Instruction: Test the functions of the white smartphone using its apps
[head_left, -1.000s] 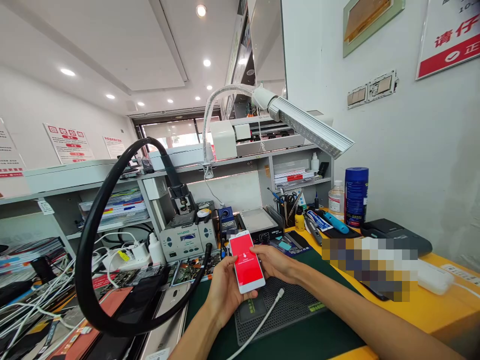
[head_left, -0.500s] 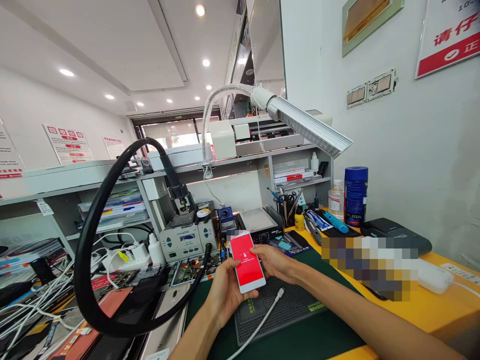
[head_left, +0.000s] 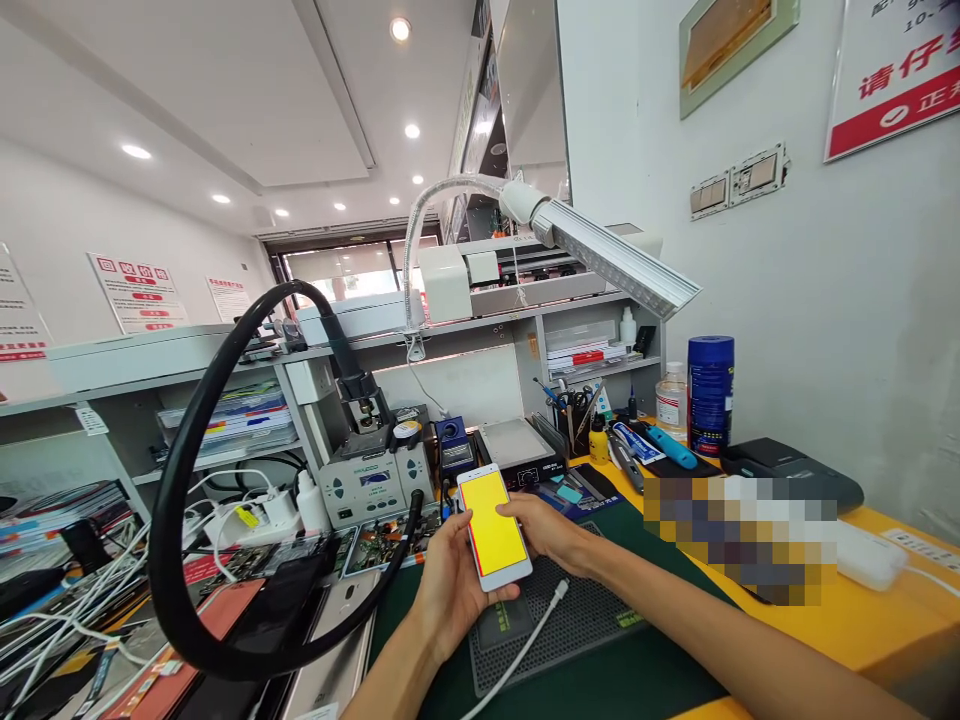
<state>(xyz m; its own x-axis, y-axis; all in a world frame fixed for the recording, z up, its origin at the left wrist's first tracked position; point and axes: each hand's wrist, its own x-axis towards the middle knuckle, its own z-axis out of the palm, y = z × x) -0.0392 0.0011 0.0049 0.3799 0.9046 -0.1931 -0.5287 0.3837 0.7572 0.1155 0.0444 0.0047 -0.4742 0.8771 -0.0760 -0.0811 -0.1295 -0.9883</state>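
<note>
A white smartphone (head_left: 496,535) is held upright, tilted a little, over the workbench. Its screen is bright yellow, with a thin red strip along the left edge. My left hand (head_left: 448,585) wraps the lower left side of the phone, thumb on the left edge and fingers underneath. From the right, my right hand (head_left: 549,532) grips the other side, its thumb on the screen and its other fingers hidden behind. Beneath the hands lie a grey perforated mat (head_left: 585,610) and a white cable (head_left: 521,652) with its plug end uppermost.
A thick black hose (head_left: 161,480) loops at the left beside a hot-air station (head_left: 367,485). Several phones and cables crowd the left. Behind are a tool holder (head_left: 574,415) and a yellow bottle (head_left: 598,442). An LED lamp (head_left: 615,255) hangs above; a blue canister (head_left: 711,395) stands right.
The phone's screen has gone from red with small white text to mostly yellow. My right thumb has shifted slightly left and down on the screen; both hands still hold the phone.
</note>
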